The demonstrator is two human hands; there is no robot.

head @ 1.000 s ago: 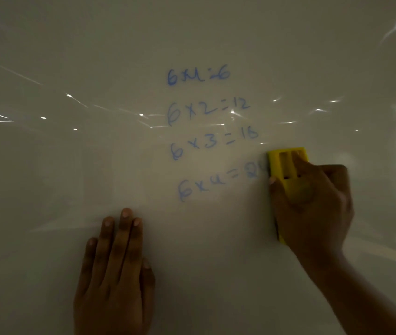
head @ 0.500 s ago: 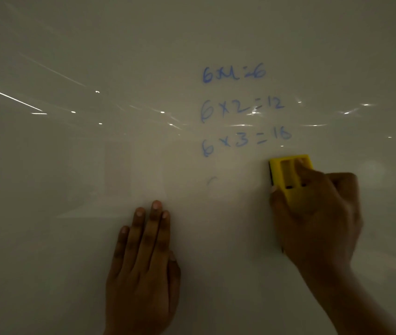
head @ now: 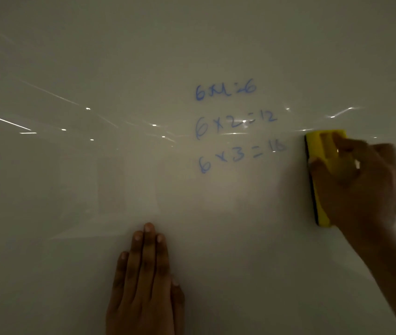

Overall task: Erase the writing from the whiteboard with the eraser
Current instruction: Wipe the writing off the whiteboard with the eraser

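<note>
I find the right hand at 3 o'clock, its fingers curled closed around the yellow eraser, which stands upright with its dark felt edge facing the whiteboard. The left hand lies flat and empty at 6 o'clock, fingers extended together against the board.

Three lines of blue writing remain, just past 12 o'clock, immediately left of the eraser.

Risks, as I judge them: the eraser spans roughly one line and a half, so a single leftward pass could clip the middle line and leave strokes behind. Light or uneven pressure would likely leave a blue haze. A low sweep might run into the bracing left hand.

Limits of view: the scene is dim and glare streaks cross the middle line. Whether the felt is pressed to the board or slightly lifted, I cannot tell. The hand covers much of the eraser's lower body. No board edge is visible.
</note>
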